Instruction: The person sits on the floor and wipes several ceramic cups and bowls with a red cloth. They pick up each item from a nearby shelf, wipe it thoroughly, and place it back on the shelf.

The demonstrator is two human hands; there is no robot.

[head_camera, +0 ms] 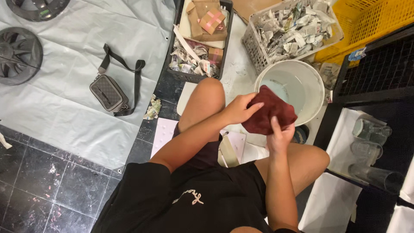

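Observation:
A dark red cloth (269,110) is bunched between both my hands, in front of my knees. My left hand (239,108) grips its left side with fingers laid over the top. From below, my right hand (279,134) closes on its lower edge. Whether anything is wrapped inside the cloth is hidden. Just behind the cloth stands a white bucket (311,80) with water in it.
A grey basket (258,51) of crumpled newspaper and a yellow crate (371,19) stand behind the bucket. A black crate (183,73) holds paper and cardboard. Clear glasses (368,146) stand at right. A small grey bag (108,92) lies on a grey tarp (64,116), near two fan parts (17,54).

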